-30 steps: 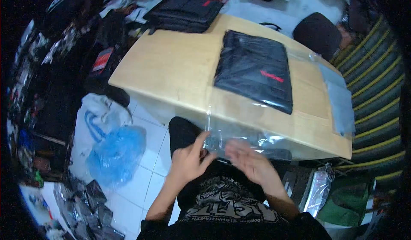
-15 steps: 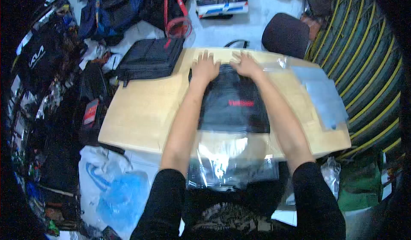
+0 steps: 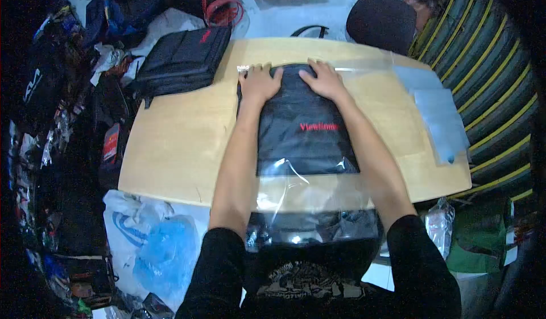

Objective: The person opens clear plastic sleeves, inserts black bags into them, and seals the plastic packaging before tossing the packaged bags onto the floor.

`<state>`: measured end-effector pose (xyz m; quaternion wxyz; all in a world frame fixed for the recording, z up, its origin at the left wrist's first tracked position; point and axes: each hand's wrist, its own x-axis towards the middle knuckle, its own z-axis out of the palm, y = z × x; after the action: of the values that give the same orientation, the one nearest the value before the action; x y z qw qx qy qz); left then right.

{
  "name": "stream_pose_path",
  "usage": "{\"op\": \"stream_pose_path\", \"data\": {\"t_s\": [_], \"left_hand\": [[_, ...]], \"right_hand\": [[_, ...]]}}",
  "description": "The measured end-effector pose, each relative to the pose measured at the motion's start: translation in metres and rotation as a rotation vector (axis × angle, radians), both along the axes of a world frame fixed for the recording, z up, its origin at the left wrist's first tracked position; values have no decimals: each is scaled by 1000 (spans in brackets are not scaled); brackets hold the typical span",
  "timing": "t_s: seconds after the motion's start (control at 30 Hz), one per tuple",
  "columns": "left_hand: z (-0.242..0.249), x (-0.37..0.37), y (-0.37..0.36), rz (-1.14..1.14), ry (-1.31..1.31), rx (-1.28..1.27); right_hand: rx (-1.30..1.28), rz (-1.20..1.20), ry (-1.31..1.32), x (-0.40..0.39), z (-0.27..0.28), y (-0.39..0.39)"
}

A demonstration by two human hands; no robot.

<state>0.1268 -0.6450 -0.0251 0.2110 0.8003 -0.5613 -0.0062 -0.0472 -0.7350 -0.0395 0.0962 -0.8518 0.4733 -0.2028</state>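
Observation:
A black bag with red ViewSonic lettering [image 3: 301, 106] lies flat on the wooden table, inside a clear plastic sleeve [image 3: 296, 197]. The sleeve's near end hangs over the front edge toward my shirt. My left hand [image 3: 260, 84] rests palm down on the bag's far left corner, its fingers spread. At the far right corner lies my right hand [image 3: 324, 82], also flat with thumb and fingers apart. Neither is closed around anything.
Another black bag [image 3: 182, 60] lies at the table's back left corner. Light blue-grey plastic pieces [image 3: 435, 114] are on the right of the wooden table [image 3: 170, 148]. A dark chair seat [image 3: 381, 22] stands behind, ribbed black-and-yellow stacks [image 3: 483, 86] on the right, plastic bags [image 3: 162, 251] lower left.
The whole view has shifted with my head. My hands have drawn back slightly from the table's far edge onto the bag's far corners. The bag remains flat.

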Motion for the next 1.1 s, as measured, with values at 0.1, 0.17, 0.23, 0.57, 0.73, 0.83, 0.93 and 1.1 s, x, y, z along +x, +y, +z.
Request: {"op": "stream_pose_path", "data": {"t_s": [0.1, 0.17, 0.23, 0.57, 0.73, 0.83, 0.93, 1.1], "left_hand": [[-11, 17, 0, -89, 54, -202], [22, -4, 52, -161, 78, -257], [17, -20, 110, -214, 62, -156], [-3, -16, 201, -20, 124, -138], [-4, -29, 236, -20, 936, -267], [3, -30, 255, 133, 1373, -391], [13, -24, 286, 150, 1720, -255], [26, -40, 355, 126, 1988, -76]], "right_hand": [[-156, 131, -150, -24, 21, 11], [-89, 320, -157, -55, 52, 68], [-75, 396, -163, -84, 45, 132], [-138, -79, -435, -135, 31, 197], [199, -259, -574, -136, 24, 207], [617, -160, -1022, -156, 14, 191], [1108, -56, -1350, -174, 24, 210], [1415, -135, -1192, -160, 52, 278]]}}
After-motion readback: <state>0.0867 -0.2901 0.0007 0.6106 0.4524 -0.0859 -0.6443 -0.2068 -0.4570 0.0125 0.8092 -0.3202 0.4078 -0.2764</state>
